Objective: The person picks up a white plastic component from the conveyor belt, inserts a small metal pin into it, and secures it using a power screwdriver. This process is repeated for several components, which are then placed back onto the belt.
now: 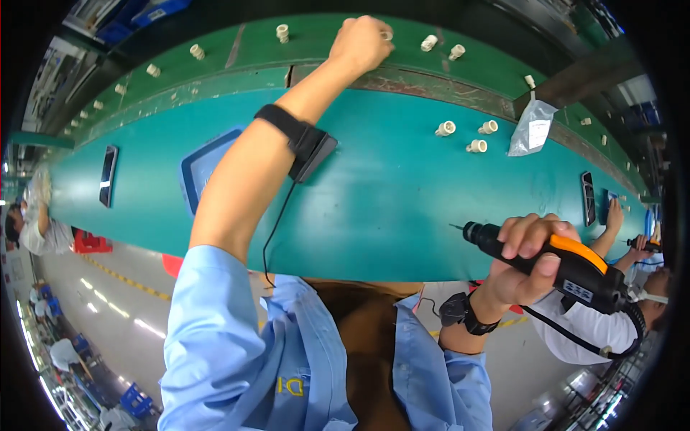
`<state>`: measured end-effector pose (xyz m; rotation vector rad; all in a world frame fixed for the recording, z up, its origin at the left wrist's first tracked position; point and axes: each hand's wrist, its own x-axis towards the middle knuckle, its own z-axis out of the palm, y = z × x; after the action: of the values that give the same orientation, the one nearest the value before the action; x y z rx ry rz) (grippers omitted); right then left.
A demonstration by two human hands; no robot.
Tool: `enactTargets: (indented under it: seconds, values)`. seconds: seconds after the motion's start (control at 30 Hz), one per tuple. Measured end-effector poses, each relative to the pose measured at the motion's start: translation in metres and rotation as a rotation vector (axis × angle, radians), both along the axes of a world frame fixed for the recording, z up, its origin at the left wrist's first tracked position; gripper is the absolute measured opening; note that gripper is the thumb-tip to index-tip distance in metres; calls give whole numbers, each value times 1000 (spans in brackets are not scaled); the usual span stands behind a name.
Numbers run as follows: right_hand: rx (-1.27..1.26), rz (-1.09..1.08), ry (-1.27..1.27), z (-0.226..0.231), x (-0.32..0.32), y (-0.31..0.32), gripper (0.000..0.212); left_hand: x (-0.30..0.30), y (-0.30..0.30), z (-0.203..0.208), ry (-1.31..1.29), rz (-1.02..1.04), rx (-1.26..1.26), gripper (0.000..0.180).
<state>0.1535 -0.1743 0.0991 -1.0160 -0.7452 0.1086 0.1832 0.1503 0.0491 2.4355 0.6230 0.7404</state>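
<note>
My left hand [361,44] reaches across to the green conveyor strip [316,36] at the far side of the bench. Its fingers are closed round a small cream-white cylindrical fitting [387,34], mostly hidden by them. On that strip, two similar fittings lie just right of this hand, the nearer being a tilted fitting [429,43]. Held over the bench's near right edge, my right hand [535,251] wraps round a black and orange electric screwdriver [575,260]. Its thin bit points left. Three loose fittings, one a hollow-topped fitting [445,128], stand on the teal bench top [374,194].
A blue tray [192,176] lies partly under my left forearm. A clear plastic bag [532,128] sits at the back right. Phones lie at left [108,176] and right [589,197]. Co-workers sit at both ends; a cable trails from my left wrist strap.
</note>
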Motion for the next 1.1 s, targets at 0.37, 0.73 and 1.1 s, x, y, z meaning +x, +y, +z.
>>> enactTargets:
  seconds: [0.37,0.73,1.1]
  values:
    - [176,141,5,9,-14,39,31,-192,-180,-33,-55,-278,-328,20]
    - [47,196,3,-30,-19,153,29,-189,-188,-52,-204,-204,-371,31]
    - [78,180,-12,-39,-14,165,29,-190,-187,-51,-179,-205,-388,41]
